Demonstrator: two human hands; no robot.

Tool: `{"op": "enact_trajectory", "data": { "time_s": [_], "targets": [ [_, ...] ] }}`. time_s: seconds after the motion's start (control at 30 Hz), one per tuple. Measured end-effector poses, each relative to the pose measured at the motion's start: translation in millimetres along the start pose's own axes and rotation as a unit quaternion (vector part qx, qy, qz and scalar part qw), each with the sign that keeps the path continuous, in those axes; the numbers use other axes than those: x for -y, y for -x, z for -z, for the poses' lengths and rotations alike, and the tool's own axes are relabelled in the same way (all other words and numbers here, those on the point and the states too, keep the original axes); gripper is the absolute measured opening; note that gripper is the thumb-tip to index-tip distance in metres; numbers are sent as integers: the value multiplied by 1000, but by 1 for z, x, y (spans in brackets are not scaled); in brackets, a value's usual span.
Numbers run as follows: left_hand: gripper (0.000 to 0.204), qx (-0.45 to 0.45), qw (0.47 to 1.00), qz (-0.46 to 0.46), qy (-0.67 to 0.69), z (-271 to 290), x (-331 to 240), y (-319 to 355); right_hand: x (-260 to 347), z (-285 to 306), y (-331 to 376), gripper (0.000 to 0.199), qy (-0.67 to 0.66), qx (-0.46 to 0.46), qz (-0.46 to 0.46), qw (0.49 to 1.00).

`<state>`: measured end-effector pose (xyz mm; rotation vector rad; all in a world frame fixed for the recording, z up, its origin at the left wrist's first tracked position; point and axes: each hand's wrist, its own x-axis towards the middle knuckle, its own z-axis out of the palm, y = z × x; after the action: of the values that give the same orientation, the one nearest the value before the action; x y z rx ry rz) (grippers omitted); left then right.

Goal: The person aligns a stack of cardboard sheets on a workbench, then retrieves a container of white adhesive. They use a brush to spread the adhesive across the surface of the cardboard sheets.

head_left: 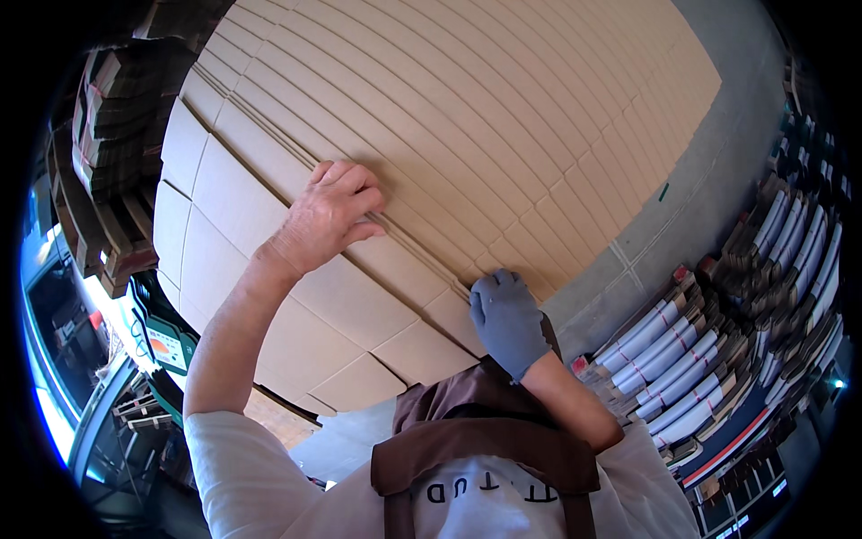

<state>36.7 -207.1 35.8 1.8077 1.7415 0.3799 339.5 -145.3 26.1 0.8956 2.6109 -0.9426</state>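
Observation:
Flat cardboard sheets (467, 117), brown and creased, lie fanned out in overlapping rows across most of the view. My bare left hand (337, 211) is closed on the raised edges of several sheets near the middle, its fingers curled over them and the thumb on the near side. To the right and nearer my body, my right hand (507, 319) in a grey glove is curled round the same edges close to their right end. Its fingertips are partly hidden. Between me and those edges, more folded sheets (314, 296) lie flat.
Stacked bundles (664, 355) with pale edges and red ties stand at the right on the grey floor (620, 260). Wooden pallets (112, 229) and stacked cardboard (112, 117) are at the far left. A vehicle with a window (67, 296) is at the left edge.

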Motion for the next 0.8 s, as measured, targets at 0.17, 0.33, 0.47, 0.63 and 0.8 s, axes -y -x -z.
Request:
{"op": "enact_trajectory", "data": {
  "time_s": [0.17,0.33,0.47,0.63,0.8],
  "targets": [
    [31,-4,1000,-1,-4,-1,1,-2,0,3,-2,12,1,2,-11,1000],
    [33,-23,1000,-17,-1,-2,4,0,0,5,-5,12,9,36,-11,999],
    [33,-24,999,-23,-4,-5,9,5,4,2,-5,13,5,38,-28,999],
    [32,-42,999,-29,-8,-9,12,10,3,1,-4,13,19,37,-21,999],
    [32,-48,998,-45,0,-8,17,8,2,1,-3,16,31,12,-9,999]
  ]
}}
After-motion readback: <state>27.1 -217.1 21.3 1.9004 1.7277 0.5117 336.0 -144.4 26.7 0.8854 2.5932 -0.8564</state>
